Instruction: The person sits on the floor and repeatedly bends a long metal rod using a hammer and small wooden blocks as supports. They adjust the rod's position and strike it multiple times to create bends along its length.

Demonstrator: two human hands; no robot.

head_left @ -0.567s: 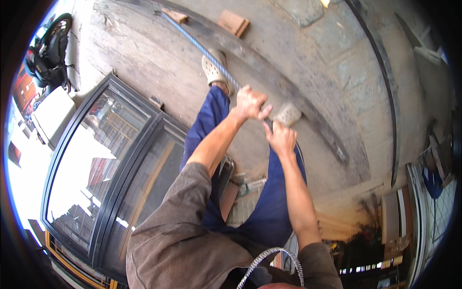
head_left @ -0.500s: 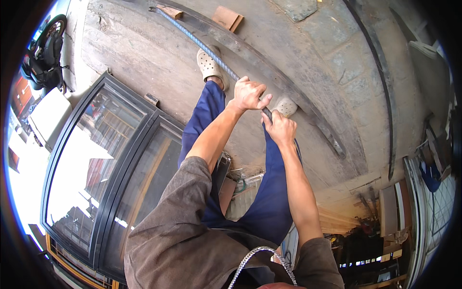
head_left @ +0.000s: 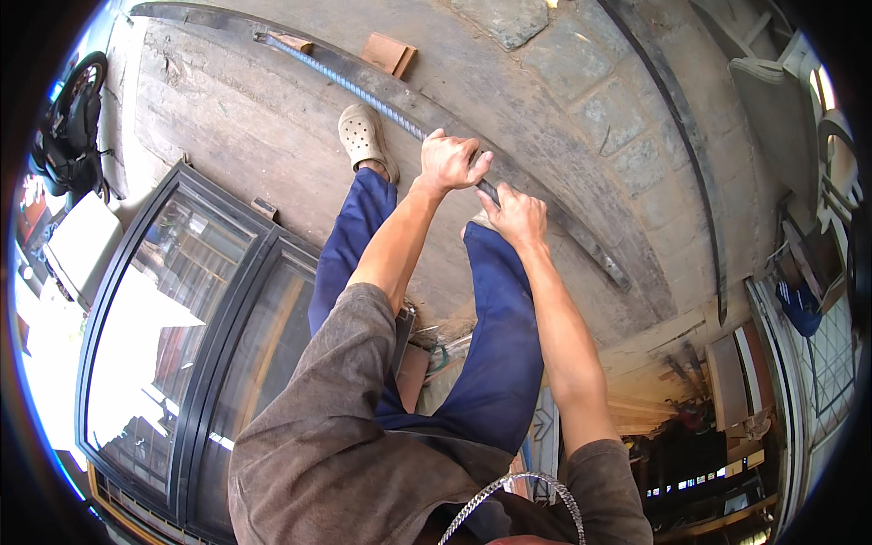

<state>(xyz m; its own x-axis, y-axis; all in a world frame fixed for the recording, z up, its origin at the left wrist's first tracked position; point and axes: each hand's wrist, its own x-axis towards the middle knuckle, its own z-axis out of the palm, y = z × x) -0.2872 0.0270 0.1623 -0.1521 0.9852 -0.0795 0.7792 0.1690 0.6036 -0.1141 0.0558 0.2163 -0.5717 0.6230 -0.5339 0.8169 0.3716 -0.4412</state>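
With both fists I grip a ribbed steel rebar (head_left: 359, 94) that slants from my hands to the upper left. My left hand (head_left: 450, 162) is wrapped round it farther up, its thumb pointing right. Closer to the bar's near end, my right hand (head_left: 516, 216) is closed on it too. The far end, which looks wider and bent, lies by a small wood block (head_left: 292, 43) at a long dark beam (head_left: 581, 238) on the ground. Part of that beam is hidden behind my hands and the rebar.
Brick-coloured blocks (head_left: 389, 54) prop at the beam. A second long dark strip (head_left: 681, 118) lies on the paving to the right. A black-framed glass window (head_left: 195, 300) stands at my left, with a motorcycle (head_left: 74, 127) beyond. My beige clog (head_left: 363, 136) is near the rebar.
The view has shifted, so the ground things sit farther left. My right foot has moved nearer the beam, and its clog is now mostly hidden. Both hands keep their grip on the rebar.
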